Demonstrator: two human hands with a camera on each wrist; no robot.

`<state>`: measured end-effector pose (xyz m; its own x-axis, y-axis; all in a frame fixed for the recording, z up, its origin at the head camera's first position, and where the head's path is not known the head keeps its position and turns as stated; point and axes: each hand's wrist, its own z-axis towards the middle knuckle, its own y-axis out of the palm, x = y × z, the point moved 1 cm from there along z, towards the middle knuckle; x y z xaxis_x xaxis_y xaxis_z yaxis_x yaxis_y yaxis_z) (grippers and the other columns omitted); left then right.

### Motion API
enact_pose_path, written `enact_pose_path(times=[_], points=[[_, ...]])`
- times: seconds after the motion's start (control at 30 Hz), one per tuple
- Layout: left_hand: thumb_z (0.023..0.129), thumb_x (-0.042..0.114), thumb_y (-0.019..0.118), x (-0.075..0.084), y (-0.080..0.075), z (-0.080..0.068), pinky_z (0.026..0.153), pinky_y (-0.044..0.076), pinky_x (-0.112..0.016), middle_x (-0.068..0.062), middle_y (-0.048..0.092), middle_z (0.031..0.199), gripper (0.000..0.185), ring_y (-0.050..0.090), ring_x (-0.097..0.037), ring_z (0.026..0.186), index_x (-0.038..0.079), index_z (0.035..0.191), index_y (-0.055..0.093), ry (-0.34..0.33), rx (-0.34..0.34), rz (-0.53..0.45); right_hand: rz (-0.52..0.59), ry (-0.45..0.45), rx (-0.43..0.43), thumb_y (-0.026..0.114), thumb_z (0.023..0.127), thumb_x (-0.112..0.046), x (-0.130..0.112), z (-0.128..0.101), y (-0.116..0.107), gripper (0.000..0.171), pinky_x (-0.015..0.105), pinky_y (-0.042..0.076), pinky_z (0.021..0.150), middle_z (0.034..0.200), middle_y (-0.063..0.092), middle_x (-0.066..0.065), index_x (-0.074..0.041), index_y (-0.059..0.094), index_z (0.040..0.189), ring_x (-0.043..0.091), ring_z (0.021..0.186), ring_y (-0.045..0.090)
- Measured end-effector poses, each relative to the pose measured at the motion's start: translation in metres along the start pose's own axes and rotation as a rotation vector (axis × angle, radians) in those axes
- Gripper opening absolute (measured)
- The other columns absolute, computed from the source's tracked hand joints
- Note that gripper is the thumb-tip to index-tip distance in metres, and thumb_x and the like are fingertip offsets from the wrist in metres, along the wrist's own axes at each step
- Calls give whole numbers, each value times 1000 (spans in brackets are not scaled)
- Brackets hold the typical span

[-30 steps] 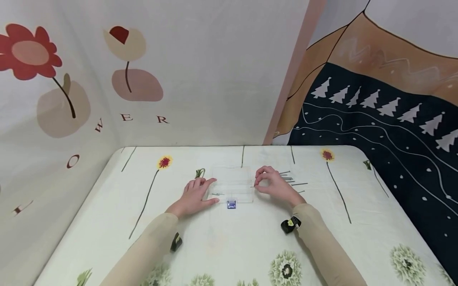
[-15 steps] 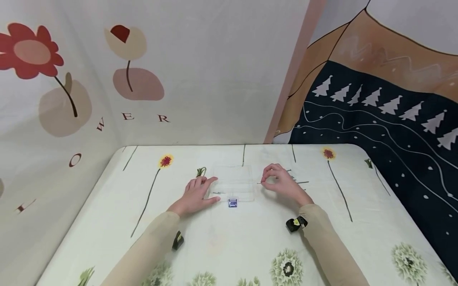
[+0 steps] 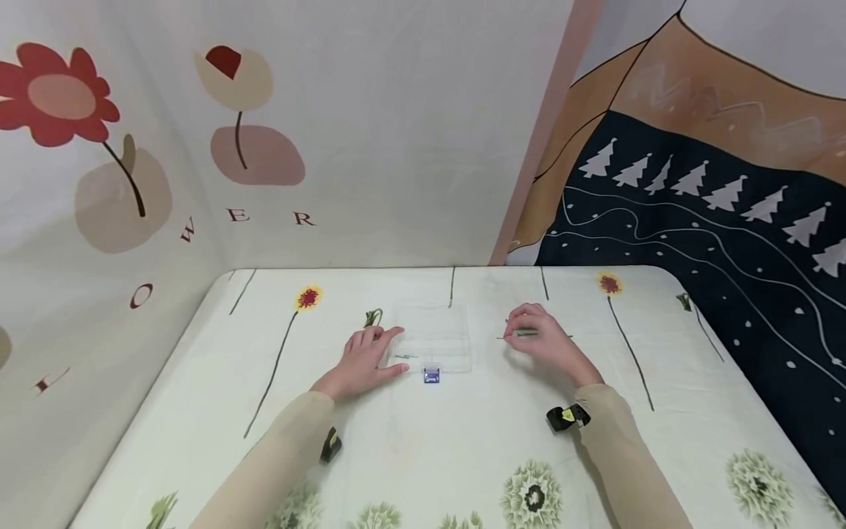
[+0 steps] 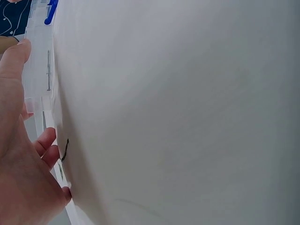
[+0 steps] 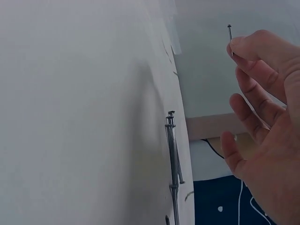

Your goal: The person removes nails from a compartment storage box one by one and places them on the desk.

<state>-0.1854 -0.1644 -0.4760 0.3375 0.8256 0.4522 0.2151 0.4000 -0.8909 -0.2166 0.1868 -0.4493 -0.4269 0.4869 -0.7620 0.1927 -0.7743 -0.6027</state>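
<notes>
A clear plastic box (image 3: 436, 334) with a blue latch (image 3: 432, 375) lies on the table, and a few thin nails (image 3: 406, 356) are in its front left part. My left hand (image 3: 360, 364) rests against the box's left end, thumb and forefinger spread and fairly straight. In the left wrist view the thumb touches the clear wall. To the right of the box, my right hand (image 3: 545, 342) pinches a small nail (image 5: 230, 33) between thumb and forefinger, its head sticking out. Loose nails (image 5: 173, 154) lie on the table below that hand, which partly hides them in the head view.
A white cloth with printed flowers (image 3: 308, 297) covers the table (image 3: 410, 448). Patterned fabric hangs behind and at both sides. A black camera strap (image 3: 568, 417) sits at the right wrist.
My right hand has moved right, away from the box and over the loose nails, still pinching the nail. The left hand stays at the box's left end.
</notes>
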Motion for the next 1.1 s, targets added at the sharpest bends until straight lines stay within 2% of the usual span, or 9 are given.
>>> enact_pose_path(times=[0.17, 0.5, 0.73, 1.1], points=[[91, 51, 61, 0, 0, 0, 105, 17, -57, -20, 35, 137, 74, 29, -38, 123, 17, 150, 34, -21, -15, 8, -25, -17, 0, 75, 83, -3, 4, -7, -6, 9, 44, 36, 92, 103, 59, 7, -10, 71, 81, 22, 105, 45], [91, 51, 61, 0, -1, -1, 105, 17, -58, -20, 35, 137, 74, 29, -38, 123, 16, 150, 34, -8, -10, -2, -76, -20, 22, 74, 82, -1, 12, -17, -25, 9, 43, 36, 90, 106, 59, 13, -10, 71, 81, 23, 105, 45], [91, 52, 60, 2, -1, 1, 105, 17, -57, -19, 34, 137, 74, 28, -38, 124, 18, 150, 33, -7, -21, 2, -134, -29, 15, 74, 81, 3, 20, -21, -40, 14, 37, 35, 89, 102, 60, 8, -11, 71, 80, 20, 103, 44], [91, 52, 60, 2, -2, -1, 106, 17, -57, -19, 34, 138, 74, 28, -37, 125, 18, 150, 33, -19, -23, 11, -167, 49, 28, 72, 84, -1, 23, -31, -56, 8, 49, 32, 91, 102, 57, 9, -8, 71, 80, 26, 105, 42]])
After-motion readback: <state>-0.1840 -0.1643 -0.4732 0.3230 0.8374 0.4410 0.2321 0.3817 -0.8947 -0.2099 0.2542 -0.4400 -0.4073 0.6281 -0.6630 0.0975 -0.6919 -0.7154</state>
